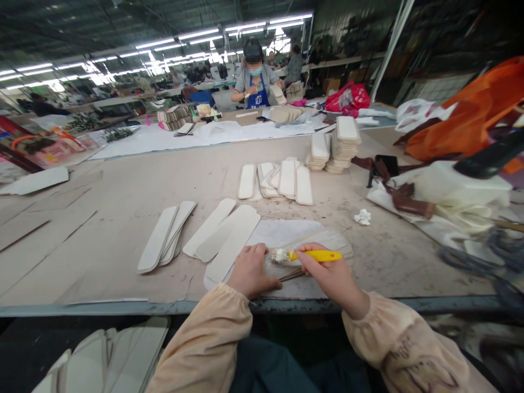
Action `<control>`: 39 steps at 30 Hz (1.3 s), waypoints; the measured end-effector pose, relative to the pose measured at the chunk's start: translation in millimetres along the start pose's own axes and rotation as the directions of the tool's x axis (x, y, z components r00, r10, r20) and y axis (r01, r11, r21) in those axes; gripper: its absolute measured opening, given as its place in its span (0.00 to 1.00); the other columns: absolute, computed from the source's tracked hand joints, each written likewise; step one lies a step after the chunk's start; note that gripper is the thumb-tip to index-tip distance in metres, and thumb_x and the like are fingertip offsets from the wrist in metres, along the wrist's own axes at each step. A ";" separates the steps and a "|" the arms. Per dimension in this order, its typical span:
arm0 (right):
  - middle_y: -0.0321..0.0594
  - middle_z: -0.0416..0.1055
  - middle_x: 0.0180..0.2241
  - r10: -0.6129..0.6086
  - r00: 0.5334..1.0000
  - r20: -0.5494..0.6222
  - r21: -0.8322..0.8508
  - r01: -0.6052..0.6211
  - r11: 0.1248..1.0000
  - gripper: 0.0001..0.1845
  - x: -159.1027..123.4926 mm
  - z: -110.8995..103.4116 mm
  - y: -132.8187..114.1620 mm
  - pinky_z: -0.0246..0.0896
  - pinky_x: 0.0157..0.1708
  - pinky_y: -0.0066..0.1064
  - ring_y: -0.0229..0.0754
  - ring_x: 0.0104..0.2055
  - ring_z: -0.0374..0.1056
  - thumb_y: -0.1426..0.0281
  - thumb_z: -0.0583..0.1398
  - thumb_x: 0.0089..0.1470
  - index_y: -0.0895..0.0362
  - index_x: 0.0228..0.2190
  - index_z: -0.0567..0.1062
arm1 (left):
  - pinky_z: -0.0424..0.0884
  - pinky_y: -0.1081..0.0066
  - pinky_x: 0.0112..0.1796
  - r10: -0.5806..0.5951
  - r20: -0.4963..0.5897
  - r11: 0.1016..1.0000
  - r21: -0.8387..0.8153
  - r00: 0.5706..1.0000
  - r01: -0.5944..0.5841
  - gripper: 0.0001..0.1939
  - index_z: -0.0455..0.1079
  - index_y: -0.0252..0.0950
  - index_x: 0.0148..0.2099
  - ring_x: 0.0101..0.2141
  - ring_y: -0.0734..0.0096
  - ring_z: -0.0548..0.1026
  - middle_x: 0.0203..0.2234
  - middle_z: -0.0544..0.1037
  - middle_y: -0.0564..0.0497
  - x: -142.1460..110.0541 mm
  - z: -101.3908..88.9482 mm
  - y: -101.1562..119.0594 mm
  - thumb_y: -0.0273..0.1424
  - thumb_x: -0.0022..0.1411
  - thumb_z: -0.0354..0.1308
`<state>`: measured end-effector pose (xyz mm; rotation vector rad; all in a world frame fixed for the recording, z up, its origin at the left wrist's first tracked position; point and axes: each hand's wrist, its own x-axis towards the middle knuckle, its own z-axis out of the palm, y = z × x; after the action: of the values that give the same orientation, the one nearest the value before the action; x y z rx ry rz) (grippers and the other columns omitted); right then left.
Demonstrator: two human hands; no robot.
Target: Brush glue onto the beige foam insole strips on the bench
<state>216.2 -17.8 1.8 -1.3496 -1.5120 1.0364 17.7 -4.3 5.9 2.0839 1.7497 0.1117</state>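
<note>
My right hand (pixel 331 275) grips a brush (pixel 315 255) by its yellow handle. Its bristle end, caked with white, is over a pale sheet (pixel 286 228) at the table's front edge. A thin dark metal tool (pixel 292 275) juts out below that hand toward my left thumb; its kind is unclear. Open, my left hand (pixel 254 270) lies on the sheet left of the bristles, thumb stretched out. Touching its fingers or just beyond them is a long off-white panel with rounded ends (pixel 233 243). More such panels (pixel 167 234) lie fanned out to the left.
Stacked panels (pixel 346 131) and a loose group of panels (pixel 278 180) are farther back. On the right are a crumpled white scrap (pixel 362 217), a white container (pixel 458 183) and an orange bag (pixel 470 120). A co-worker (pixel 256 82) is across the table. Panels (pixel 118 355) lie below the front edge.
</note>
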 end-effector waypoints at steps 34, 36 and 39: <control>0.36 0.74 0.27 -0.098 0.917 -0.388 -0.301 -0.026 0.953 0.13 18.8 -87.6 22.5 0.62 0.32 0.31 0.42 0.29 0.70 0.58 0.58 0.53 0.54 0.32 0.76 | 0.63 0.60 0.52 0.091 -0.017 0.995 0.028 0.996 -0.091 0.38 0.64 0.36 0.51 0.53 0.51 0.65 0.53 0.70 0.43 0.9 4.2 -8.3 0.45 0.39 0.70; 0.37 0.72 0.25 -0.082 0.864 -0.496 -0.321 -0.095 0.942 0.15 23.2 -106.9 29.8 0.61 0.31 0.33 0.43 0.28 0.69 0.56 0.58 0.53 0.54 0.33 0.76 | 0.63 0.60 0.52 0.093 -0.020 0.995 0.025 0.995 -0.092 0.38 0.64 0.36 0.51 0.53 0.51 0.65 0.53 0.71 0.43 0.8 3.8 -8.3 0.45 0.39 0.70; 0.37 0.71 0.23 -0.060 0.844 -0.533 -0.309 -0.128 0.942 0.17 25.9 -121.7 37.4 0.60 0.29 0.32 0.43 0.26 0.69 0.55 0.58 0.53 0.55 0.34 0.75 | 0.63 0.60 0.52 0.100 -0.022 0.995 0.023 0.995 -0.100 0.38 0.65 0.36 0.51 0.53 0.50 0.65 0.52 0.71 0.42 1.4 3.5 -8.4 0.45 0.39 0.70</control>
<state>341.4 16.6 5.1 -1.7319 -1.2605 0.3597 11.3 -2.8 -0.6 2.1946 1.6671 0.1473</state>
